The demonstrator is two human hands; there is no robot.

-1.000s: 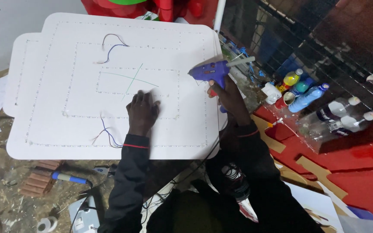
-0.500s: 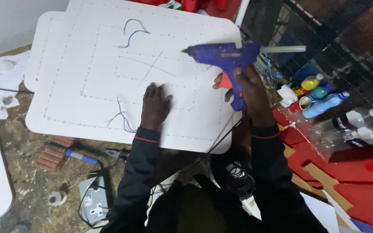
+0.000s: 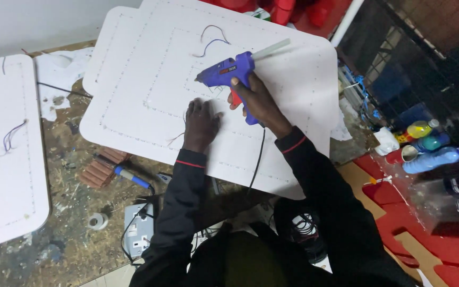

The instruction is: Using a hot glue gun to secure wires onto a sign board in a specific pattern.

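A scuffed, paint-spattered wooden workbench carries two large white rounded foam boards with dotted outlines — one at the centre, another at the left edge. Between them lie a blue-handled tool, a small roll of white tape and a grey socket strip — all directly on the bare wood.

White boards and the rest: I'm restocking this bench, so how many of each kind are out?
White boards: 2
Blue glue gun: 1, in the right hand
Blue-handled tool: 1
Tape roll: 1
Socket strip: 1
Total: 6
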